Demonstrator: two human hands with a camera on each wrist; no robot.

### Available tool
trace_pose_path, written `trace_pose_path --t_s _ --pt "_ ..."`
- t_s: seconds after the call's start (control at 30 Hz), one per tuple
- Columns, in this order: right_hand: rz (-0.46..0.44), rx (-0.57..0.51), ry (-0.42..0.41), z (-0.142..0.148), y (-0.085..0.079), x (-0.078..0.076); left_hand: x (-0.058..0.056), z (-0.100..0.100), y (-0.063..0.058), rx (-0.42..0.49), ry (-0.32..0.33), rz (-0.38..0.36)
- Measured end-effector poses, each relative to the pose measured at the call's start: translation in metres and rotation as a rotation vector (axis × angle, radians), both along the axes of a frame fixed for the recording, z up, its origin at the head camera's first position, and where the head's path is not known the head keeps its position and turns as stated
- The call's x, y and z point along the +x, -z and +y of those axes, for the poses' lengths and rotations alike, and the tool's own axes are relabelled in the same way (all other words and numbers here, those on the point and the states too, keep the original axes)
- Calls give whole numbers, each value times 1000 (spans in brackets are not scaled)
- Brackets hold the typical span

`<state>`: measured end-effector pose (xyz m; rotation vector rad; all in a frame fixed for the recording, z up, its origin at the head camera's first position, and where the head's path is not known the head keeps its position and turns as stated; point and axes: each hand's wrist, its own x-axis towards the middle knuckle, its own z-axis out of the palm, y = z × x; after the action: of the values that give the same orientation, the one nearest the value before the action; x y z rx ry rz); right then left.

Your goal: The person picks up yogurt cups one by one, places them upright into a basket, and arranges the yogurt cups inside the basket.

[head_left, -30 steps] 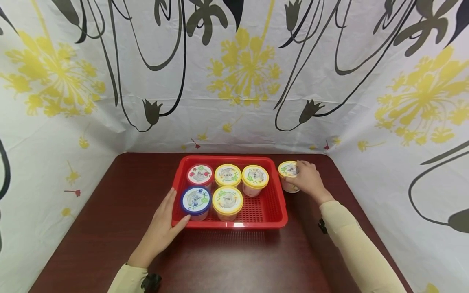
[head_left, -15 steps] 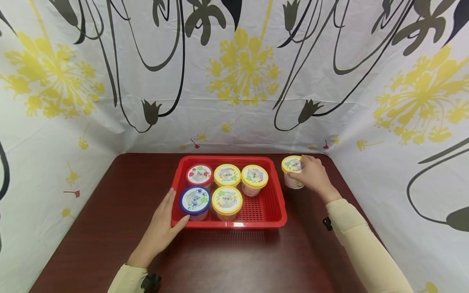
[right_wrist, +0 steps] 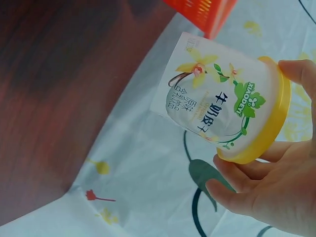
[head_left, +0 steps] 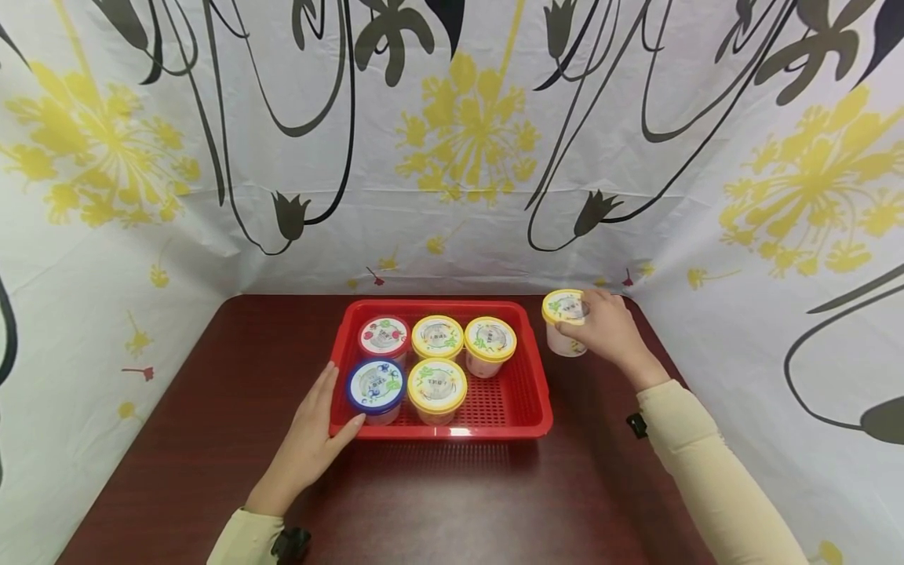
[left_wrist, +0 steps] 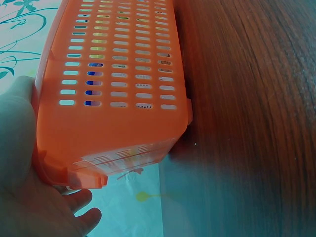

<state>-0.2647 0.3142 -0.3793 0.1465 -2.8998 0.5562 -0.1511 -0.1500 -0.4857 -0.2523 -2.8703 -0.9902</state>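
Observation:
My right hand [head_left: 609, 326] pinches a white paper cup with a yellow lid [head_left: 565, 333] by its rim, thumb on one side and fingers on the other. In the right wrist view the cup [right_wrist: 212, 98] shows a flower print and a green label, and appears held off the table. Around the near left corner of a red plastic basket [head_left: 504, 431], my left hand [head_left: 304, 439] holds on, thumb at the front rim and fingers along the left side. Inside stand several lidded cups: a red-lidded cup [head_left: 384, 337], a blue-lidded cup [head_left: 377, 388] and yellow-lidded ones [head_left: 438, 388].
The basket's slotted wall [left_wrist: 118, 59] fills much of the left wrist view. A dark brown table [head_left: 438, 502] lies underneath. White patterned cloth [head_left: 438, 235] hangs behind and at both sides, close to the table's edges.
My right hand has moved the yellow-lidded cup slightly right, then up and toward the back, away from the basket. My left hand and the basket have stayed in place.

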Motion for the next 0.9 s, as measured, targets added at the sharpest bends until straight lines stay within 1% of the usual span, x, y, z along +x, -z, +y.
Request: trace_pose_path --t_s 0.17,0.5,0.7,0.8,0.9 --pt "25 -3 -18 -3 -9 4 0 0 1 1 3 3" --pt "62 30 -74 -17 -29 11 -1 0 1 -1 0 4" --pt "27 15 -82 -30 -42 19 1 -1 2 14 2 12" --pt "11 4 -86 -36 -46 22 1 -1 2 14 4 16" --pt "13 -3 -102 -40 -48 24 1 -1 2 14 4 17"
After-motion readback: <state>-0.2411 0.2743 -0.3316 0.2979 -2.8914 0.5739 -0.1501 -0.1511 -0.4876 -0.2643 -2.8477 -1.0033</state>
